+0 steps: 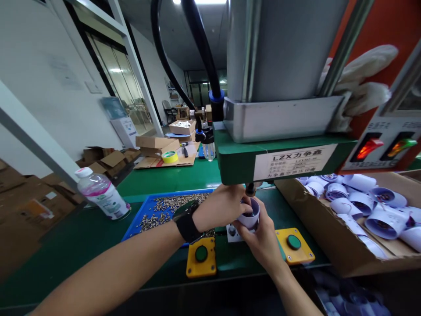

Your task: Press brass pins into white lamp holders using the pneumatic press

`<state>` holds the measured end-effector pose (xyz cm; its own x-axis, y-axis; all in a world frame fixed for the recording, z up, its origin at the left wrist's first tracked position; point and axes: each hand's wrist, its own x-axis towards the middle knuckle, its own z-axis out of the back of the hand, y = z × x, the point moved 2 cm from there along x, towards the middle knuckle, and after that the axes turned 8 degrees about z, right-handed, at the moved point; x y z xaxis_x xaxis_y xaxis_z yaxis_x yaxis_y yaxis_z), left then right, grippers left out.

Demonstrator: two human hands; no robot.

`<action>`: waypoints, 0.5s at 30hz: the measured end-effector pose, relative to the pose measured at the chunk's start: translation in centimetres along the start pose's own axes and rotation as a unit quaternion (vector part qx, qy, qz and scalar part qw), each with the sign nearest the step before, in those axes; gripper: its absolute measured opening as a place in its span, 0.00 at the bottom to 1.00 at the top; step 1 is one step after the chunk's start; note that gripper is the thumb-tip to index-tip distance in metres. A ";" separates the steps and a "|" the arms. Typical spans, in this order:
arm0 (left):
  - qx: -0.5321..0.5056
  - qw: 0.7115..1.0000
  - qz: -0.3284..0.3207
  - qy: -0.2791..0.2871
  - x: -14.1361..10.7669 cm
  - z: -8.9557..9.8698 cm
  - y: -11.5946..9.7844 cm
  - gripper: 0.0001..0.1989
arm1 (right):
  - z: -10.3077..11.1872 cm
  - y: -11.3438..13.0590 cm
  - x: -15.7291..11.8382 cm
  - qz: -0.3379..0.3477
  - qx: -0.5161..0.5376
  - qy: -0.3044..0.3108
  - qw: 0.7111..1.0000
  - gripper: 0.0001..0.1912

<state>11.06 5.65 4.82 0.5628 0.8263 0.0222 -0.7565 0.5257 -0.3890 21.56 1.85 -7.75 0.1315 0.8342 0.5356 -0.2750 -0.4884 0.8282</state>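
Together, both hands meet at one smooth, pale plastic cup (249, 218), just beneath the press head (283, 156). The right hand (263, 235) is clamped around its curved outer wall, while the fingers of the left hand (228, 205) dip into its open round mouth; whether they pinch anything in there I cannot tell. Something dark shows inside.

Above, the press has a block of green-painted metal under a dull silver cylinder (286, 52). The table (167, 263) is green with a slight sheen. On it, a shallow blue plastic tray (133, 226) holds a loose scatter of small, shiny metal pieces (179, 202), partly covered by the left forearm. Two yellow boxes (201, 266), each with a round green button, sit near the front edge. At the right, an open box of brown cardboard (317, 239) carries a jumble of similar pale cups (384, 221), many lying on their sides. A clear, ribbed bottle (104, 193) with a pink-and-white label stands at the left.
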 end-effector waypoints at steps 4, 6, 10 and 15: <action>-0.016 1.000 0.011 -0.001 0.3 0.0 0.1 0.03 | 0.0 -0.1 0.0 0.006 -0.003 0.003 1.000 0.32; -0.014 1.000 0.011 0.005 0.5 0.0 0.1 0.03 | 0.0 0.0 0.0 0.009 -0.004 0.004 1.000 0.32; -0.011 1.000 0.007 0.018 1.0 0.1 0.3 0.05 | 0.0 0.1 0.1 0.004 0.004 0.004 1.000 0.31; -0.024 0.999 0.026 0.008 1.2 -0.3 0.8 0.06 | -0.1 0.3 0.3 0.010 0.016 0.003 1.000 0.31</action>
<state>11.27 7.01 4.26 0.5287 0.8487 -0.0145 -0.7687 0.4715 -0.4322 21.38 1.95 -7.36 0.1197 0.8255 0.5515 -0.2465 -0.5134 0.8220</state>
